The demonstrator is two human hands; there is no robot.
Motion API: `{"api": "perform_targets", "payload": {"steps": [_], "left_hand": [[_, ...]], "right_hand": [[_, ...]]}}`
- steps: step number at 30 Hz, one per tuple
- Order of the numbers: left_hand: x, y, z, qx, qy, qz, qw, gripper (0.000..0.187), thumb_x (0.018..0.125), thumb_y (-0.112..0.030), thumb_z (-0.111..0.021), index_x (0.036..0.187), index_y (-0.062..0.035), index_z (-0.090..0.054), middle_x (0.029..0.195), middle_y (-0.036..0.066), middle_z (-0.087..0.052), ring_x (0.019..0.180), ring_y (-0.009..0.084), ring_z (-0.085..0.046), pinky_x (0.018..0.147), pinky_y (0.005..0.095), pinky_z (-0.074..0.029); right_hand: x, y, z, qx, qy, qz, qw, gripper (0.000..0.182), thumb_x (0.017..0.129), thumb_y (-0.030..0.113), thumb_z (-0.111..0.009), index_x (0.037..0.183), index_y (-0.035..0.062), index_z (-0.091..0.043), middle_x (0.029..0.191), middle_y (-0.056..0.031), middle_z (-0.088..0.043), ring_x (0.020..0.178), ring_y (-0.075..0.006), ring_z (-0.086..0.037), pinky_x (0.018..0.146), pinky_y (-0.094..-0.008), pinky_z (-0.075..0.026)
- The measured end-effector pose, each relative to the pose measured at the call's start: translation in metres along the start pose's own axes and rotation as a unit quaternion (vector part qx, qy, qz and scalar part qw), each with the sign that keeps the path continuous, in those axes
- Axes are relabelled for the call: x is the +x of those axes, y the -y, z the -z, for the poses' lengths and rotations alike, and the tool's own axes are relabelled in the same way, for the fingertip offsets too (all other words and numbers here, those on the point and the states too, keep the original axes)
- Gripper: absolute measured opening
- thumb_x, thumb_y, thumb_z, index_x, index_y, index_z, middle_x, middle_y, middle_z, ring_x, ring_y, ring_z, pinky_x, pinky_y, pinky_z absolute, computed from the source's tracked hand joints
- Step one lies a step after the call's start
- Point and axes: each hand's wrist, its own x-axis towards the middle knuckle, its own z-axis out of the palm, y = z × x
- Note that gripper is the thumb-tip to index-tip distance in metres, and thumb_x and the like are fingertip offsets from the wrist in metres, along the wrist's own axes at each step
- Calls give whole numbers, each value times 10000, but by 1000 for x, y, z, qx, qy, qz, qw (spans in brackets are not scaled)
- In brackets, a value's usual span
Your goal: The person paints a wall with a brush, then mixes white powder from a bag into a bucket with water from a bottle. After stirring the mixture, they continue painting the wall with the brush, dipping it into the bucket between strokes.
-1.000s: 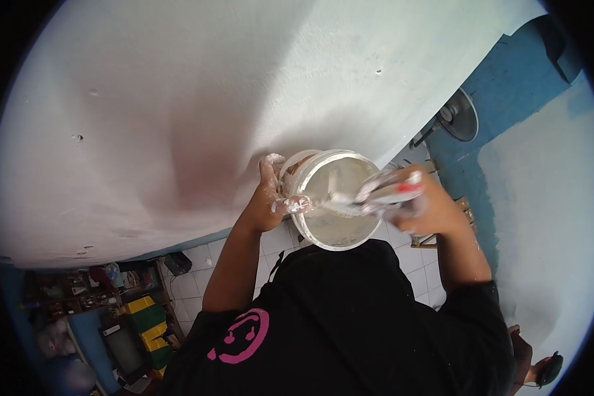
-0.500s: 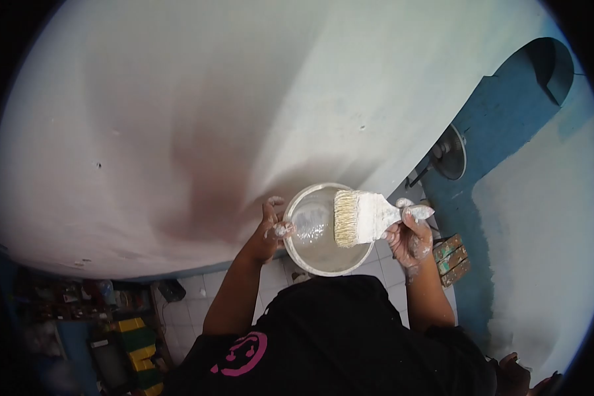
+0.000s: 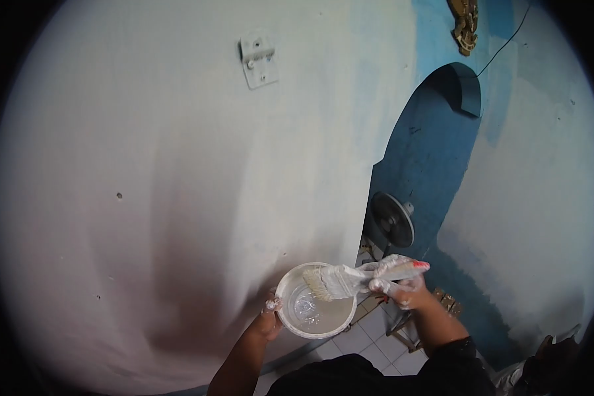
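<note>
My left hand (image 3: 269,317) grips the left rim of a round white bucket (image 3: 351,315), which has some wet, shiny liquid (image 3: 307,309) at its bottom. Over the right part of the bucket's opening is a wide paint brush (image 3: 336,282), its pale bristles pointing left. The brush handle is held in my right hand (image 3: 399,284), whose fingers are smeared with white paint. Part of the handle's end shows red. Both hands are low in the view, close to the whitish wall (image 3: 198,165).
A metal bracket (image 3: 258,61) is fixed high on the wall. Beyond the wall's edge are a blue arched opening (image 3: 435,132), a fan (image 3: 393,220), a wooden stool (image 3: 447,302) and floor tiles (image 3: 353,338). A golden ornament (image 3: 465,26) hangs at the top.
The view has tilted up and shifted, bringing in the bracket and ornament. Bucket and hands now appear lower. The brush has turned somewhat, its bristles still over the bucket.
</note>
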Motion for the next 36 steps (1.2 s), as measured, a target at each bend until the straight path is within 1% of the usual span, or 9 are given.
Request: {"api": "perform_targets", "payload": {"steps": [15, 21, 22, 24, 25, 27, 28, 33, 36], "left_hand": [[81, -45, -106, 28, 146, 3, 989, 649, 701, -423, -642, 1201, -62, -441, 1109, 80, -545, 995, 180, -555, 819, 365, -490], [82, -24, -81, 67, 100, 45, 992, 689, 734, -446, -600, 1265, -60, -394, 1200, 112, -501, 1081, 235, -508, 926, 413, -410], [82, -21, -78, 66, 108, 47, 991, 693, 730, -453, -604, 1270, -84, -374, 1200, 94, -484, 1088, 212, -490, 917, 399, -413], [83, -19, -79, 55, 95, 55, 992, 705, 714, -461, -617, 1265, -88, -382, 1196, 93, -489, 1082, 210, -494, 912, 394, -416], [79, -19, -81, 45, 75, 60, 994, 712, 702, -461, -626, 1256, -68, -410, 1193, 110, -510, 1070, 232, -515, 916, 403, -416], [76, -18, -80, 39, 44, 74, 996, 724, 688, -461, -636, 1248, -50, -436, 1191, 127, -530, 1062, 255, -533, 925, 413, -412], [77, -17, -75, 42, 33, 82, 995, 727, 686, -461, -638, 1250, -51, -434, 1193, 127, -529, 1067, 255, -530, 929, 413, -407], [80, -9, -56, 48, 32, 93, 994, 709, 703, -464, -626, 1254, -71, -417, 1178, 105, -529, 1036, 231, -538, 886, 407, -429], [79, -10, -52, 36, 76, 96, 992, 648, 733, -471, -613, 1223, -90, -424, 1100, 68, -558, 924, 180, -583, 757, 388, -510]], "right_hand": [[112, 130, 140, -117, -59, 380, 916, 182, 774, 96, -644, 747, 32, -476, 725, -30, -503, 928, -342, -579, 812, -467, -490], [194, 185, 140, -115, -73, 439, 888, 163, 745, 39, -647, 818, -22, -515, 1040, -213, -586, 896, -218, -599, 823, -313, -490], [196, 203, 134, -448, -158, 438, 763, 121, 742, 30, -652, 787, -17, -549, 970, -145, -630, 820, -156, -617, 755, -268, -505], [222, 225, 139, -629, -139, 581, 498, 81, 753, 33, -641, 793, -10, -585, 914, -92, -651, 748, -121, -620, 665, -248, -516], [238, 232, 145, -580, -132, 603, 532, 94, 756, 47, -642, 817, -4, -592, 912, -89, -650, 728, -124, -621, 638, -254, -520], [264, 255, 155, -672, -180, 632, 341, 104, 759, 59, -635, 854, 24, -610, 902, -76, -644, 698, -149, -627, 599, -275, -532], [272, 266, 138, -576, -161, 663, 449, 92, 744, 45, -643, 830, 54, -611, 879, -55, -638, 703, -167, -628, 601, -268, -528], [320, 319, 138, -700, -261, 637, 193, 96, 741, 62, -646, 834, 80, -630, 894, -28, -638, 811, -175, -617, 719, -270, -516], [358, 342, 138, -303, -139, 615, 714, 134, 718, 54, -671, 836, 31, -611, 763, -72, -624, 714, -161, -596, 617, -242, -483]]}}
